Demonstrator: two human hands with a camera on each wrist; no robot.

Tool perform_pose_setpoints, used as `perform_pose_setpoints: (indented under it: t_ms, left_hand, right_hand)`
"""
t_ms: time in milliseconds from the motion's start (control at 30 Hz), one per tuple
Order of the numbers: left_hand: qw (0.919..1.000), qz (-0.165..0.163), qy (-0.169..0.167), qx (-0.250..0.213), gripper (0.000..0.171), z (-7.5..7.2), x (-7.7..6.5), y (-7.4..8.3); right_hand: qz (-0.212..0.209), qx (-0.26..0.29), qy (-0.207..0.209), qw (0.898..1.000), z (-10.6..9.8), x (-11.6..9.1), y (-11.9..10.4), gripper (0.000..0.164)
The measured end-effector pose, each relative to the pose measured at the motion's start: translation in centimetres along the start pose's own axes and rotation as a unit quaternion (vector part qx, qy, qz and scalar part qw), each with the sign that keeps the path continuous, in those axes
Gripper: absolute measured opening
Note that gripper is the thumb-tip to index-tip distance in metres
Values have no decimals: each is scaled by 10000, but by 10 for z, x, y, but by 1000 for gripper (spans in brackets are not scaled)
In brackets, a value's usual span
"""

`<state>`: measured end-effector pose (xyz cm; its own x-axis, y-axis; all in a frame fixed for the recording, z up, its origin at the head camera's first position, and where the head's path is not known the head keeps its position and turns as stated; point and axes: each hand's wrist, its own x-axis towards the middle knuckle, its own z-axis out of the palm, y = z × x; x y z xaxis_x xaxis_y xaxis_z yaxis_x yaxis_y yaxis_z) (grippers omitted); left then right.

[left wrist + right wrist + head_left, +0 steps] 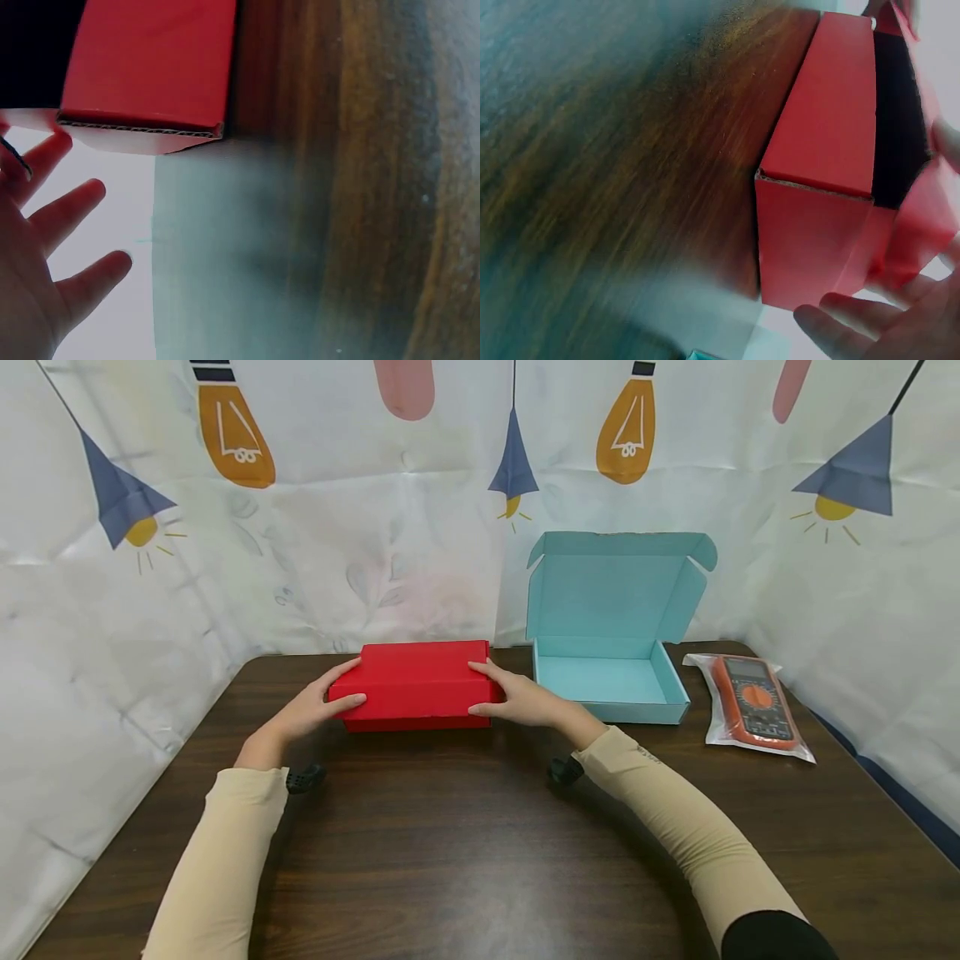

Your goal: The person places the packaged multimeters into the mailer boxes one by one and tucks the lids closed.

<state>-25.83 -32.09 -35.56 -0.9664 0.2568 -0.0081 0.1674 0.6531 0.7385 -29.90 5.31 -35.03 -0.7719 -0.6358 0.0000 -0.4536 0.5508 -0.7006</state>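
A red cardboard box (412, 685) lies on the table in front of me, its lid tilted over the base. In the right wrist view a dark gap shows between the lid (922, 217) and the front wall (829, 105). My left hand (307, 714) holds the lid's left end, thumb at the front and fingers toward the back. The left wrist view shows its other fingers (67, 217) spread beside the box's end. My right hand (528, 697) holds the lid's right end the same way, its lower fingers beside the side wall. The box's inside is dark and hidden.
On the right stands a light blue box (611, 710) with its lid raised against the patterned curtain (450, 552). Farther right lies an orange multimeter (757, 702) in a clear plastic bag. The dark wooden table (450, 843) extends toward me.
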Motion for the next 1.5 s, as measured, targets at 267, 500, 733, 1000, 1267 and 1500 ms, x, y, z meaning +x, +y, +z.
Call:
perform_pose_setpoints:
  t_ms: [267,500,733,1000,1267,1500]
  left_hand:
    - [9962,-125,54,859,87,4,1,0]
    - [9967,-179,35,795,89,6,2,-2]
    - [9951,-24,-61,982,92,10,8,-2]
    - [9900,-69,-134,1403,94,15,13,-1]
    - [9763,-340,-259,2123,96,18,18,8]
    - [9696,-392,-396,2381,98,21,21,11]
  right_hand:
    - [148,-477,-92,9987,7,0,-2,84]
    - [266,-684,0,9973,12,-1,-5,85]
    - [380,-1118,8,9930,17,-1,-5,88]
    - [318,-1394,-135,9896,18,-1,-8,86]
    - [344,-1630,-302,9856,19,-1,-9,87]
    - [389,-1769,-345,9829,20,-1,-9,88]
